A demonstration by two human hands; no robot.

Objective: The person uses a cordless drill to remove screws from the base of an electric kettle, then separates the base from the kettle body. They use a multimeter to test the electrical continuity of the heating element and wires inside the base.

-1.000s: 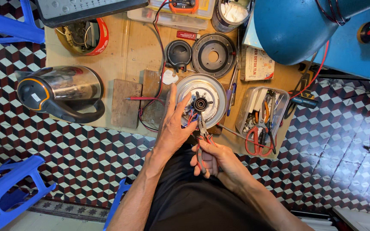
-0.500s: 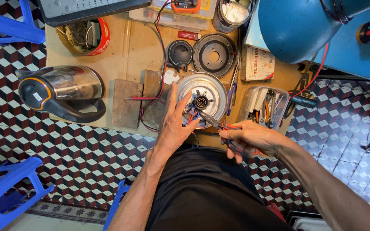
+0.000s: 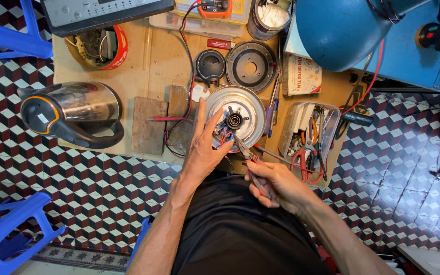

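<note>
The left hand (image 3: 203,150) steadies the round metal kettle base (image 3: 236,118) with spread fingers while the right hand (image 3: 276,184) grips red-handled pliers (image 3: 248,155) at its wiring.

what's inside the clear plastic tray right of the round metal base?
The clear plastic tray holds a jumble of hand tools: red-handled pliers or cutters, a dark-handled tool, metal shafts. What lies beneath them at the bottom is covered and can't be made out.
</note>
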